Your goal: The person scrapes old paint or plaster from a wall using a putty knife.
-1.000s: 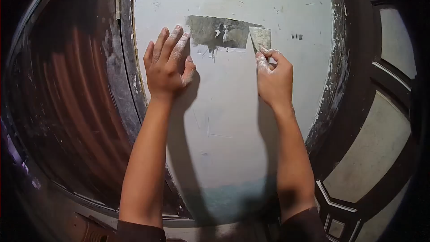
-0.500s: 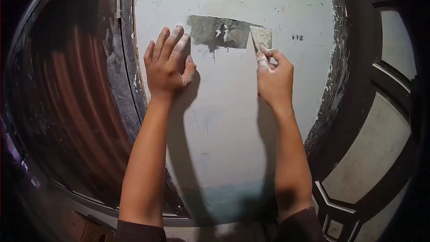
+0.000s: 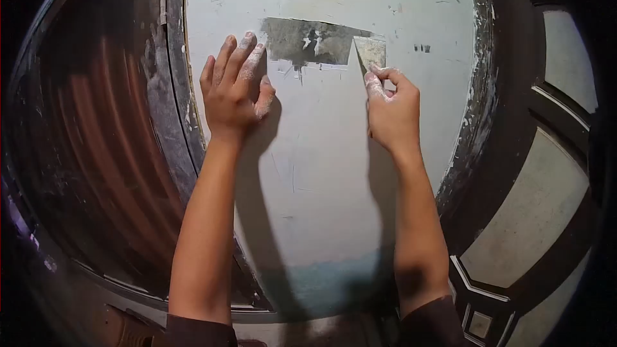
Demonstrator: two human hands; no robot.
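My right hand [image 3: 393, 106] pinches a putty knife [image 3: 371, 52], its pale, smeared blade laid against the white wall [image 3: 321, 135]. The blade sits at the right end of a grey bare patch [image 3: 289, 40], where the white coat is gone. A few white flecks remain inside that patch. To the left of it, my left hand [image 3: 234, 90] rests on the wall with its fingers stretched out, holding nothing. White powder coats the fingertips of both hands. The knife's handle is hidden in my right hand.
On the left stands a dark frame with a hinge [image 3: 163, 5] beside a brown curtain-like surface [image 3: 122, 135]. A dark panelled door [image 3: 533, 212] is at the right, past a paint-flecked frame edge [image 3: 474, 90]. Low on the wall runs a blue-green band [image 3: 334, 283].
The view has shifted slightly, so the wall and patch appear a little further left and up. Both hands keep nearly the same places on the wall, and the putty knife stays in my right hand.
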